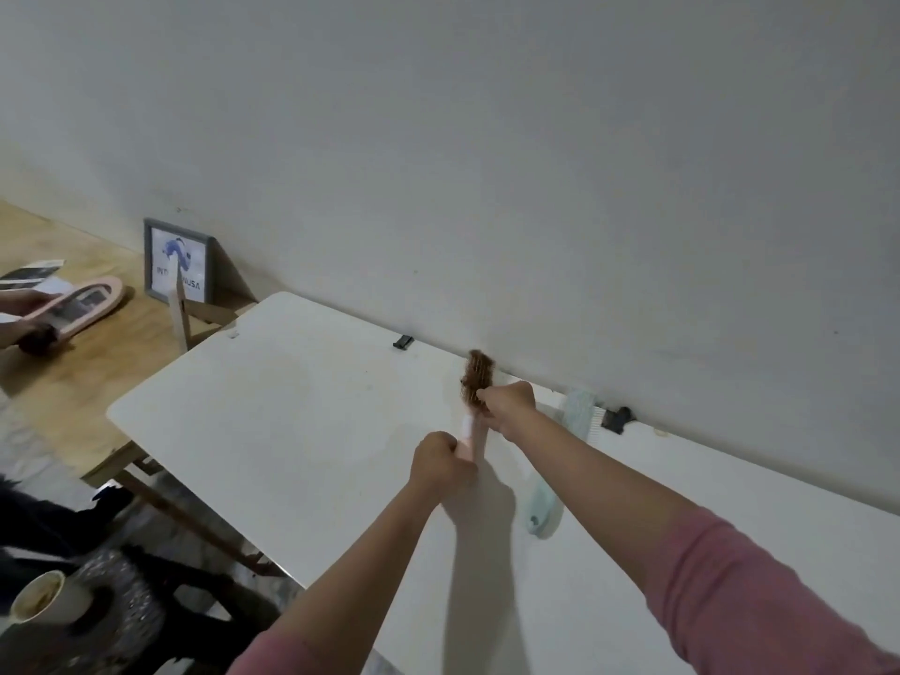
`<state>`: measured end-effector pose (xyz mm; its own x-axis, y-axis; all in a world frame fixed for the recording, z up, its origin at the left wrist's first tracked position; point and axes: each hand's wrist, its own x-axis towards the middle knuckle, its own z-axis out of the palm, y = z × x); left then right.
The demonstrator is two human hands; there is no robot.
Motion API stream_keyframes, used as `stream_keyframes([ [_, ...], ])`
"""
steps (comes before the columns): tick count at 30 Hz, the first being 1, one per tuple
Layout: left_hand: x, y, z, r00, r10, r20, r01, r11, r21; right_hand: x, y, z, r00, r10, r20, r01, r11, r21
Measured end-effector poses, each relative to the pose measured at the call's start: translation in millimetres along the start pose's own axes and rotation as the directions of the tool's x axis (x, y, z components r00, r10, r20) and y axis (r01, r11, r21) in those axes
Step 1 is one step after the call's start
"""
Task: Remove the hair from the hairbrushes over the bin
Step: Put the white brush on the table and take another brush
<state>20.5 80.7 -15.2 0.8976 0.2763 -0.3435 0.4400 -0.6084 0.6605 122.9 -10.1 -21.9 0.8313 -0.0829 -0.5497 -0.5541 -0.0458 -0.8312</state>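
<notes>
A pink hairbrush (473,433) stands nearly upright above the white table (292,411), its head wrapped in a clump of brown hair (478,375). My left hand (438,462) is closed around the bottom of its handle. My right hand (509,406) pinches the hair at the lower part of the brush head. A pale green hairbrush (545,504) lies flat on the table just right of my hands, partly hidden by my right forearm. No bin shows in this view.
A wall runs close behind the table. A small black clip (403,342) and a black object (617,419) sit at the table's back edge. To the left, a wooden surface (73,382) carries a framed picture (178,260); another person's hand (24,304) holds a pink oval item (87,302). A paper cup (46,599) stands lower left.
</notes>
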Motion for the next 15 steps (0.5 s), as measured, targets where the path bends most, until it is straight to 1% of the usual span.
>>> stream_keyframes([
  [3, -11, -6, -11, 0.991, -0.012, 0.136, 0.040, 0.978, -0.205, -9, -1, 0, 0.995, 0.010, 0.099, -0.019, 0.996, 0.085],
  [5, -20, -12, -21, 0.979, -0.008, 0.203, 0.079, 0.935, -0.344, -21, -2, 2, 0.986, -0.025, 0.165, 0.003, 0.991, 0.130],
  [7, -32, -19, -34, 0.971, -0.007, 0.239, 0.120, 0.880, -0.460, -37, -3, 8, 0.972, -0.080, 0.221, 0.047, 0.987, 0.154],
  [9, -46, -27, -47, 0.970, -0.011, 0.243, 0.141, 0.840, -0.524, -55, -3, 15, 0.956, -0.140, 0.259, 0.105, 0.984, 0.144],
  [12, -70, -46, -67, 0.971, 0.007, 0.241, 0.155, 0.747, -0.646, -85, -1, 34, 0.928, -0.223, 0.300, 0.201, 0.974, 0.104],
  [15, -95, -70, -84, 0.980, 0.005, 0.197, 0.143, 0.672, -0.727, -114, 10, 60, 0.902, -0.279, 0.330, 0.266, 0.960, 0.086],
])
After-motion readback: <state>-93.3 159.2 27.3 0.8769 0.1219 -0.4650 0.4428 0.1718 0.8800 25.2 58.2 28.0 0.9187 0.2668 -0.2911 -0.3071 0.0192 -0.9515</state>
